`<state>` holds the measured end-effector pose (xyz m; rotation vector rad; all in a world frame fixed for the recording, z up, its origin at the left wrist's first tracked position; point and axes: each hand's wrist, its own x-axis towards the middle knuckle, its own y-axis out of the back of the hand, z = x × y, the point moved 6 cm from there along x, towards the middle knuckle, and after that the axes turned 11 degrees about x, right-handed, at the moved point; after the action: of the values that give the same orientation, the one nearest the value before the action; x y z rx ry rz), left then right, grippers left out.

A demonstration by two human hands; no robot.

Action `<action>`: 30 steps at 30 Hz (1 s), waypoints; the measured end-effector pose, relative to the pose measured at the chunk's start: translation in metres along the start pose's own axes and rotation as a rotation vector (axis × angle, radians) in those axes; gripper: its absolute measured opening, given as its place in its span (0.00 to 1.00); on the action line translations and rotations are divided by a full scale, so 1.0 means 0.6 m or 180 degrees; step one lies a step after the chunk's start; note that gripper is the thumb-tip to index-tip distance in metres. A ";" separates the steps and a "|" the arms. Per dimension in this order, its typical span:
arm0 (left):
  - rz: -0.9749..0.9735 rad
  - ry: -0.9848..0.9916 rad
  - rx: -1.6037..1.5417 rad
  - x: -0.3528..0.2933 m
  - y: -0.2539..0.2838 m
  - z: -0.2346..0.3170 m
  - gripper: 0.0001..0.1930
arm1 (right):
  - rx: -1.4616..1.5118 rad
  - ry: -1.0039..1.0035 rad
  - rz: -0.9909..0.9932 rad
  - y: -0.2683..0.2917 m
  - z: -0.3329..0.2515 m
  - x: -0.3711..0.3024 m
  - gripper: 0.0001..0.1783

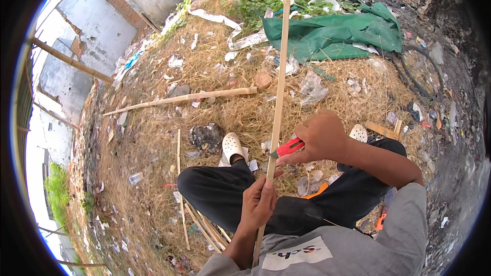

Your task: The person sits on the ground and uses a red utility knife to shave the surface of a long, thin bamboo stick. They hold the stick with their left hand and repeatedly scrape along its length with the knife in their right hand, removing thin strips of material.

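A long pale bamboo strip [281,76] runs from beside my torso up past the top edge of the head view. My left hand [258,199] is closed around its lower part, the thumb lying along the strip. Just above that grip, my right hand [322,135] is closed on a red utility knife [290,147]. The knife's dark blade end meets the strip's right edge; how deep it bites cannot be seen. Several more bamboo strips [203,225] lie beside my left thigh, and a thin one [180,174] lies apart from them on the dry grass.
A bamboo pole [189,98] lies across the littered grass ahead, with a dark rock [206,138] nearer my left shoe [232,145]. Far right are a green tarp [337,33] and a black hose [409,74]. An orange object [318,191] sits between my legs.
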<state>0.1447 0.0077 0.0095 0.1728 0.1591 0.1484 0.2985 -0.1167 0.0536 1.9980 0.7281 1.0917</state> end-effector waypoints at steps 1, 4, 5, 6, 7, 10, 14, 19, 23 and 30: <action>0.0009 0.0019 0.0056 -0.002 -0.001 0.002 0.21 | -0.0117 -0.0023 0.0105 0.005 0.013 0.007 0.43; -0.0032 0.0088 0.0029 -0.005 -0.001 -0.001 0.20 | -0.0281 -0.0268 0.0191 0.014 0.045 0.019 0.43; -0.0057 0.0112 -0.0013 -0.006 -0.002 -0.004 0.19 | -0.0305 -0.0247 0.0156 0.012 0.044 0.018 0.43; -0.0010 0.0105 0.0034 -0.007 -0.002 -0.005 0.19 | -0.0329 -0.0224 0.0131 0.010 0.044 0.018 0.43; 0.0037 0.0099 0.0080 -0.009 -0.005 -0.008 0.19 | -0.0351 -0.0202 0.0106 0.009 0.044 0.018 0.43; 0.0027 0.0096 0.0088 -0.008 -0.008 -0.013 0.20 | -0.0509 -0.0113 0.0416 0.026 0.069 0.031 0.43; -0.0049 0.0005 0.0023 -0.010 -0.011 -0.012 0.19 | -0.0569 -0.0377 0.0515 0.037 0.091 0.033 0.42; -0.0750 0.0386 -0.0144 -0.076 -0.057 -0.043 0.19 | -0.0942 -0.2021 0.1035 0.147 0.274 0.040 0.43; -0.0592 0.0400 0.0042 -0.063 -0.045 -0.037 0.20 | -0.0630 -0.1622 0.0845 0.104 0.212 0.012 0.43; 0.0198 -0.0057 -0.0047 0.002 0.011 -0.003 0.22 | 0.0094 -0.0361 -0.0324 0.001 0.015 0.012 0.42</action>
<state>0.1447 0.0145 0.0087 0.1644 0.1350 0.2099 0.3099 -0.1147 0.0538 2.0068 0.7808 0.9057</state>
